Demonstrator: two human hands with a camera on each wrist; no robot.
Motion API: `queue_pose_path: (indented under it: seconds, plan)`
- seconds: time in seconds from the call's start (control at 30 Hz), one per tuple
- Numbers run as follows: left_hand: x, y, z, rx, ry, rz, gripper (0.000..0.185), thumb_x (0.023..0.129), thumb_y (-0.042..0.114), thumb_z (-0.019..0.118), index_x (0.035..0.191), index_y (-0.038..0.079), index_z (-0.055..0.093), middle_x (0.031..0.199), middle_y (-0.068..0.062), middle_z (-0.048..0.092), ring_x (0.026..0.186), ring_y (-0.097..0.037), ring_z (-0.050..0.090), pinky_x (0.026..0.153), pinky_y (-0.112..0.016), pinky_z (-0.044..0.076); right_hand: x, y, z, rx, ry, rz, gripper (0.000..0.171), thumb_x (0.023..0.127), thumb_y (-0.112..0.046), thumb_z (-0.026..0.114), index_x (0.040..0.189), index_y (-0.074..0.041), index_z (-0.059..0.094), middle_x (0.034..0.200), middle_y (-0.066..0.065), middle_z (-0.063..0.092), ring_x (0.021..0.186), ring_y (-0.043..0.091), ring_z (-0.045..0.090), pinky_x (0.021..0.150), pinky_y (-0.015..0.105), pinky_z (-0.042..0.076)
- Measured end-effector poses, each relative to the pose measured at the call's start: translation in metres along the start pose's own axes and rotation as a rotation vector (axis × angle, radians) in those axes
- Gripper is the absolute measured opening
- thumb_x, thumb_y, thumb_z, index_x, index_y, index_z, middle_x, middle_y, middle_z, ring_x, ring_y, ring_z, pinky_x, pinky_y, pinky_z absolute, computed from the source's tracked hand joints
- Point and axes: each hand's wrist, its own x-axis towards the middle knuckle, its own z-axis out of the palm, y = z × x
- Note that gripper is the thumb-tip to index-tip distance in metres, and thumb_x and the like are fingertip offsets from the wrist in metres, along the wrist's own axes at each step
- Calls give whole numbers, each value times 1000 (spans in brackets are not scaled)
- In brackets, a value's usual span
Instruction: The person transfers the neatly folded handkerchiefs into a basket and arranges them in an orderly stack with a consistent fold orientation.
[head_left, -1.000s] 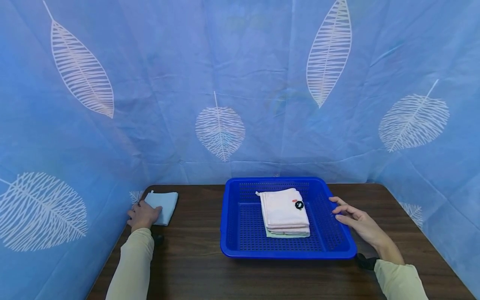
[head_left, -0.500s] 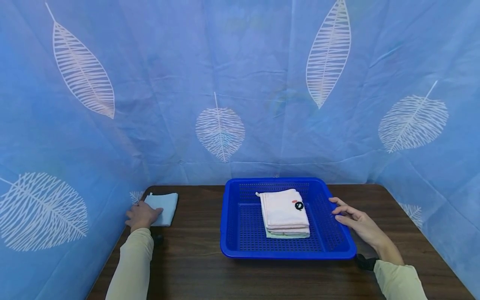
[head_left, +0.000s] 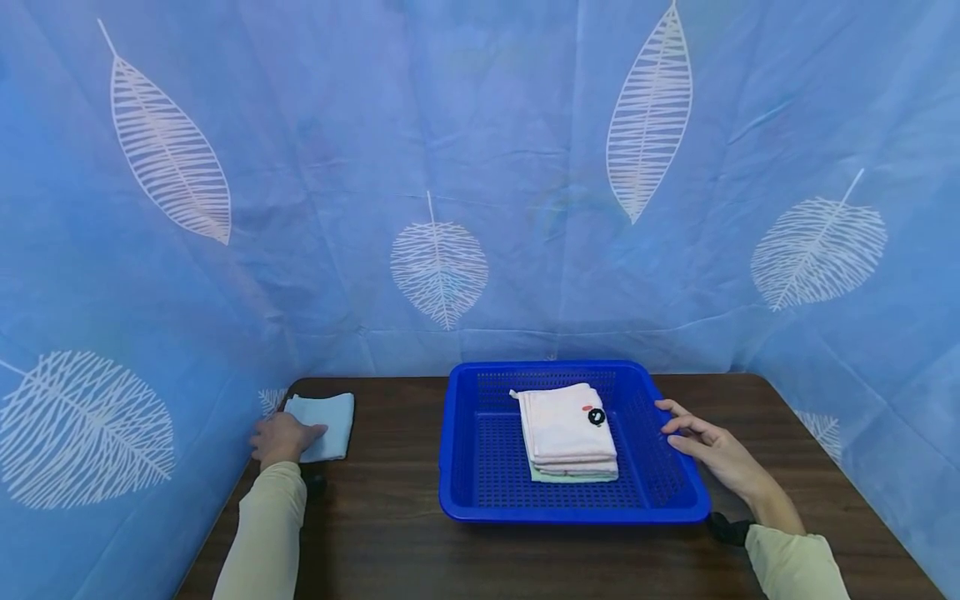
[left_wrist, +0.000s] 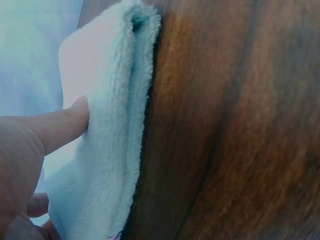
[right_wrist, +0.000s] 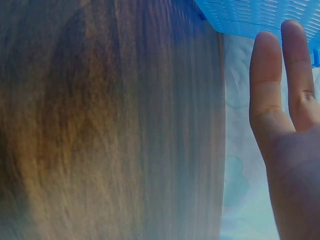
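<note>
While both hands stay put, the camera view tilts slightly.

The left hand [head_left: 279,438] rested on a folded cloth [head_left: 324,423] at the table's [head_left: 390,550] far left corner, the cloth reaching right and beyond the fingers. The basket [head_left: 465,467] stood well to the right of that hand, a stack of towels [head_left: 568,432] inside it. The right hand [head_left: 708,446] touched the basket's right rim, the towels just left of its fingers.

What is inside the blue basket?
The blue basket holds a folded pink towel stack over a pale green one. What lies between is covered.
</note>
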Motion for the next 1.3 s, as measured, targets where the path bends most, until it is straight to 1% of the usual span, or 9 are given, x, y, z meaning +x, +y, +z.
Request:
queue_pose_path:
  seconds: [0.13,0.23,0.4,0.53,0.73,0.87,1.0,1.1,1.3]
  plan:
    - [0,0,0,-32,7,-11,96,86,40,75,140,-24,27,133,-51,30,126,-68,34,106,-76,34,1,2,0,5,-1,-10,27,108,-11,48,123,9,58,148,-33,40,130,-29,32,94,5,43]
    - [0,-1,-1,-31,7,-6,97,86,40,75,140,-24,26,134,-51,33,128,-67,36,106,-74,36,1,1,0,-1,0,-20,27,108,-11,47,123,9,58,148,-34,39,130,-27,33,94,5,43]
    - [-2,-1,-2,-18,14,14,91,87,39,75,136,-24,30,133,-47,42,124,-63,43,102,-71,42,1,-1,2,6,-3,-33,26,108,-9,47,123,8,58,148,-33,40,131,-26,34,94,5,42]
    - [-4,0,-3,-19,18,28,85,89,35,75,135,-23,33,131,-44,46,121,-58,50,99,-68,46,1,-3,3,25,-16,-54,25,108,-7,47,123,10,58,149,-32,40,132,-28,32,94,4,42]
    - [-6,0,-1,-20,59,39,70,91,26,74,132,-21,43,126,-41,54,113,-53,58,94,-65,51,1,-2,4,21,-9,-48,26,108,-8,47,123,10,57,150,-31,41,133,-26,32,94,5,42]
    - [-7,1,-1,-21,65,59,65,92,25,72,135,-17,45,129,-40,55,116,-55,57,96,-66,49,0,-1,3,6,-6,-40,27,108,-10,47,123,10,57,150,-32,40,133,-26,33,94,5,41]
    - [-8,2,-4,-28,55,99,64,95,24,69,139,-14,43,133,-40,53,121,-57,54,97,-67,48,-1,0,2,0,-7,-48,27,108,-10,47,124,9,57,150,-31,39,133,-27,31,94,4,39]
    - [-7,3,-6,-43,46,116,63,96,22,66,140,-15,42,134,-41,52,123,-57,52,98,-66,48,-1,0,2,13,-8,-53,27,108,-10,46,124,9,57,151,-30,39,135,-27,29,95,3,38]
    - [-6,2,-7,-73,15,123,60,100,20,60,142,-17,40,138,-41,48,128,-56,49,104,-62,46,-1,0,2,22,-12,-62,26,108,-8,46,123,10,57,152,-29,39,135,-28,28,96,3,37]
